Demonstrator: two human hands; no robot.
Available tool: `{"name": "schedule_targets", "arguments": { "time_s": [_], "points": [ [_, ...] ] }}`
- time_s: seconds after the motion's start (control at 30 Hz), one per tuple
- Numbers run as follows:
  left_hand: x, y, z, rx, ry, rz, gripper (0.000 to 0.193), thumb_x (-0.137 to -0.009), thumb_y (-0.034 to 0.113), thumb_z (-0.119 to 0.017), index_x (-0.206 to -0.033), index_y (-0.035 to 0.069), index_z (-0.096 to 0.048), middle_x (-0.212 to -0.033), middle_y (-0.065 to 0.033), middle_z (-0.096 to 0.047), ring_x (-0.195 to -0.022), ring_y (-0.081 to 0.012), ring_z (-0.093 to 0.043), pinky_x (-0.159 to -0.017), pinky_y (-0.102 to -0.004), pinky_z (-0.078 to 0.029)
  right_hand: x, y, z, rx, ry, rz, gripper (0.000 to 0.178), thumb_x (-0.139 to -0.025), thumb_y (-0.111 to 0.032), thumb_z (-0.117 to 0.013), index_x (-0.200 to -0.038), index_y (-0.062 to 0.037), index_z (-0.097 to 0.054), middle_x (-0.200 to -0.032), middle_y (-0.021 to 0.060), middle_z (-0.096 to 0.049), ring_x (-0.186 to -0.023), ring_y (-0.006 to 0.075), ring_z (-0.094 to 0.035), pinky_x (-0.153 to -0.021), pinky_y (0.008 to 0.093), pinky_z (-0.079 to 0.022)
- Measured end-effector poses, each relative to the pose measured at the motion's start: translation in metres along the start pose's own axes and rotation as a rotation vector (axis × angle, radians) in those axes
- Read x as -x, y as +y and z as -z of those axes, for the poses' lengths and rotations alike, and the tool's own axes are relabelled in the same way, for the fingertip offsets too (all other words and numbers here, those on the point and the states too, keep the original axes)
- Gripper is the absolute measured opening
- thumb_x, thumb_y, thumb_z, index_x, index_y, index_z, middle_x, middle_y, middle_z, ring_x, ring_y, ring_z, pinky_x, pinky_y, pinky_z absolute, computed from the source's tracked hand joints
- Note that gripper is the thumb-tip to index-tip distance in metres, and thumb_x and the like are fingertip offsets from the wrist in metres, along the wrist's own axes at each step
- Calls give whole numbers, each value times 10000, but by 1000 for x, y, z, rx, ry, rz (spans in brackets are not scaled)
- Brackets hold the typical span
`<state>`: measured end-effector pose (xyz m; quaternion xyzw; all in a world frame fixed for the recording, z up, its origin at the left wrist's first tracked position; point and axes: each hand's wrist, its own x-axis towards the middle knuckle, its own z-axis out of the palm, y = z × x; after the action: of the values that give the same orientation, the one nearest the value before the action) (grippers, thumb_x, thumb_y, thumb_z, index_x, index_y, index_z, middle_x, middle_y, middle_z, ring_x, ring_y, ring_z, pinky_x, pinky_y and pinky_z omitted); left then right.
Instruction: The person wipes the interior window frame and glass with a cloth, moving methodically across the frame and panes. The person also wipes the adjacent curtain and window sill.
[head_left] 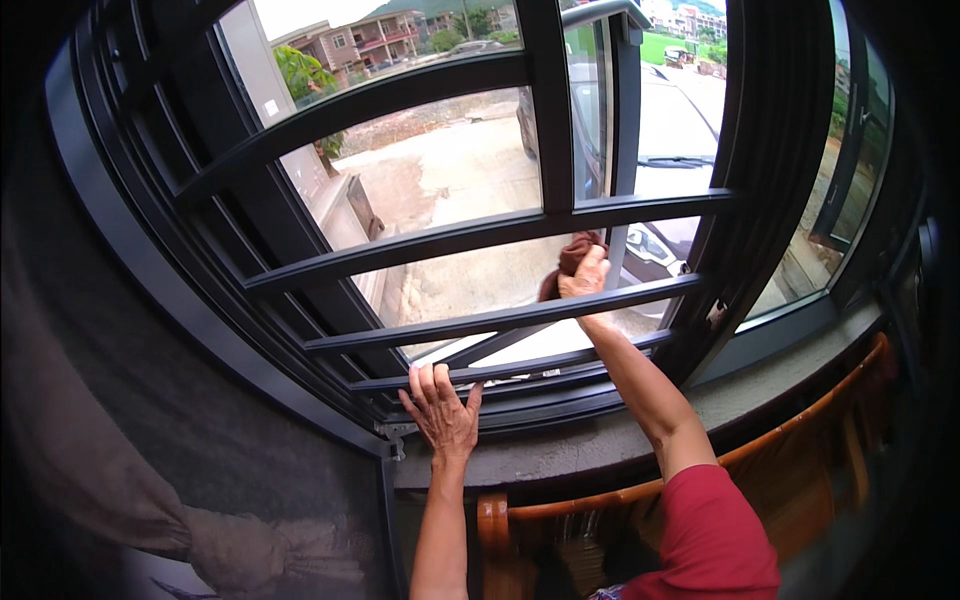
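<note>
My right hand (pixel 585 277) reaches out between the dark metal window bars (pixel 510 318), its fingers closed round a bunched brown cloth (pixel 582 250). The cloth is beside the frame of an opened window pane (pixel 590 110); whether it touches the glass I cannot tell. Lower and to the left, my left hand (pixel 440 412) rests at the lowest bar (pixel 500 371). Its fingers are stretched upward with the fingertips on the bar and the thumb apart. Nothing is held in that hand.
A grey window sill (pixel 520 455) runs below the bars. A wooden chair back (pixel 620 495) stands close under my right arm. To the left are a dark screen panel (pixel 290 450) and a knotted curtain (pixel 220 545). Outside, a white car (pixel 675 120) is parked near the open pane.
</note>
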<state>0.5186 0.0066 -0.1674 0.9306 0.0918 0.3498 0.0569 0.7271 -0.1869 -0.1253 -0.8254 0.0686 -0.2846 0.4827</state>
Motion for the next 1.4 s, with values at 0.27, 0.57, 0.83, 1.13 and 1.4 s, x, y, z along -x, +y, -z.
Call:
{"name": "schedule_targets", "arguments": {
  "time_s": [0.27, 0.57, 0.83, 1.13, 1.4],
  "points": [
    [2, -2, -2, -11, 30, 10, 644, -854, 529, -582, -1277, 89, -374, -1330, -120, -367, -1353, -329, -263, -1082, -579, -193, 75, -69, -5, 139, -516, 175, 548, -733, -249, -751, -1046, 35, -402, -927, 310, -606, -830, 449, -642, -748, 487, -516],
    [3, 0, -9, -38, 38, 30, 725, -855, 583, -550, -1331, 67, -369, -1355, -131, -365, -1362, -316, -261, -1093, -572, -182, 101, -74, -58, 267, -752, 1470, 352, -863, -131, -560, -1200, -40, -510, -1174, 121, -580, -1066, 241, -595, -911, 320, -483],
    [1, 1, 5, -29, -20, 35, 680, -813, 519, -629, -1275, 83, -385, -1338, -124, -366, -1356, -327, -265, -1071, -585, -217, 46, -50, 39, 22, -1045, 175, 216, -819, -223, -644, -972, -77, -690, -917, 109, -698, -826, 235, -692, -780, 333, -547],
    [0, 1, 1, -18, 3, 24, 680, -830, 524, -613, -1283, 82, -365, -1323, -121, -361, -1358, -333, -254, -1072, -578, -204, -32, 25, 61, 173, -124, 69, 373, -801, -153, -626, -1128, -11, -514, -958, 288, -625, -898, 463, -621, -793, 508, -503],
    [1, 1, 0, 42, 3, 12, 726, -820, 500, -642, -1332, 88, -333, -1358, -131, -330, -1368, -344, -235, -1087, -599, -188, 56, -31, -11, -67, -221, 180, 444, -766, -139, -664, -1081, 64, -427, -883, 271, -575, -806, 424, -614, -733, 493, -500]
  ]
}}
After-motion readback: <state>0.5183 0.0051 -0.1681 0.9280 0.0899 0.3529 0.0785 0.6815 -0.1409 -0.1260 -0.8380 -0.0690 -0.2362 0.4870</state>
